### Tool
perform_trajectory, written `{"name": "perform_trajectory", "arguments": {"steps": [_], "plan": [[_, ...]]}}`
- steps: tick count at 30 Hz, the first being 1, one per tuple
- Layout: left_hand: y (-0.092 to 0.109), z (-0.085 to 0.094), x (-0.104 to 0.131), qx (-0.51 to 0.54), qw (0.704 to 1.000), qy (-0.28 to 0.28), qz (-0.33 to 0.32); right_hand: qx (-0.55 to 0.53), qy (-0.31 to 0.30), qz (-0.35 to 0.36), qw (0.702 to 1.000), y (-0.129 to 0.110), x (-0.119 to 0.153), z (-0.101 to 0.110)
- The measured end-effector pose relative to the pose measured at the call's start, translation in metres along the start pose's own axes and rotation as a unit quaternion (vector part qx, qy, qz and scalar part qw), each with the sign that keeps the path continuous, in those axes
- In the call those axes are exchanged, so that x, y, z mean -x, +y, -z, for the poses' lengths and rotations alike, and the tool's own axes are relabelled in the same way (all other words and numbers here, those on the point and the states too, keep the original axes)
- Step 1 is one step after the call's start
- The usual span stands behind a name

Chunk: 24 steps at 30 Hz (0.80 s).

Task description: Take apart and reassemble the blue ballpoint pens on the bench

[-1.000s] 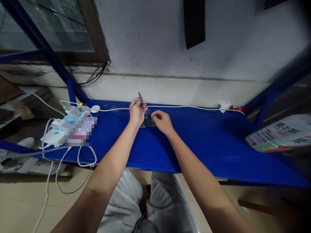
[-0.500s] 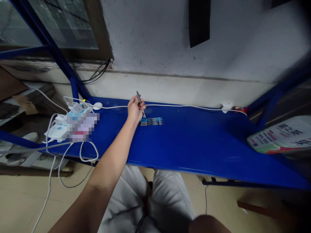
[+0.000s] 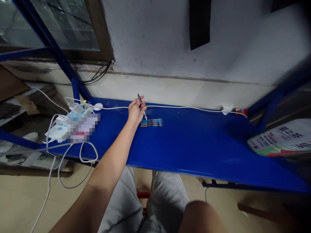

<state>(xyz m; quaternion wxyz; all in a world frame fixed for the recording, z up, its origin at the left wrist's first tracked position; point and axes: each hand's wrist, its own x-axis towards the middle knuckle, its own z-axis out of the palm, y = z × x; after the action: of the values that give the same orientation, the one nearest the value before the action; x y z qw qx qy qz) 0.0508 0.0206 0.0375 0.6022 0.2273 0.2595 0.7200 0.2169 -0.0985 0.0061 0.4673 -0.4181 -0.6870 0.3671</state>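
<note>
My left hand (image 3: 136, 111) is closed around a pen (image 3: 140, 98) with a dark upper part and a clear lower part. The pen stands at a slant, its dark end up and its lower end just over the row of pens. Several pens (image 3: 155, 123) with blue and black parts lie side by side on the blue table (image 3: 184, 139), right below my fingers. Bare skin of my right arm (image 3: 202, 216) shows blurred at the bottom edge; the right hand itself is outside the picture.
On the left lie white power strips (image 3: 59, 131) with cables hanging over the edge, beside a blurred-out packet (image 3: 84, 127). A white cord (image 3: 170, 106) runs along the wall side. A large printed bag (image 3: 282, 137) leans in at the right. Blue frame bars rise at both ends.
My left hand has shifted slightly down and right with the pen, whose lower end now sits over the row of pens. My right arm reaches a bit higher into view, and my legs have moved.
</note>
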Motion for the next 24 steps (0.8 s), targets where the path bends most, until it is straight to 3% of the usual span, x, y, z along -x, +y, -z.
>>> {"name": "perform_trajectory", "arguments": {"steps": [5, 9, 15, 20, 24], "plan": [[0.0, -0.003, 0.003, 0.013, 1.0, 0.002, 0.0, 0.025, 0.004, -0.002, 1.0, -0.001, -0.063, 0.018], [0.0, -0.006, 0.006, 0.031, 0.999, -0.023, -0.005, 0.067, -0.003, -0.011, 0.998, 0.006, -0.086, 0.014], [0.0, -0.007, 0.008, 0.025, 0.999, -0.022, -0.026, 0.132, -0.011, -0.029, 0.991, 0.017, -0.094, -0.012], [-0.004, -0.007, 0.007, 0.025, 0.999, -0.027, -0.018, 0.155, 0.042, 0.034, 0.986, 0.023, -0.088, -0.014], [-0.008, -0.007, 0.006, 0.036, 0.999, -0.017, -0.018, 0.167, 0.03, 0.07, 0.983, 0.023, -0.085, -0.014]]}}
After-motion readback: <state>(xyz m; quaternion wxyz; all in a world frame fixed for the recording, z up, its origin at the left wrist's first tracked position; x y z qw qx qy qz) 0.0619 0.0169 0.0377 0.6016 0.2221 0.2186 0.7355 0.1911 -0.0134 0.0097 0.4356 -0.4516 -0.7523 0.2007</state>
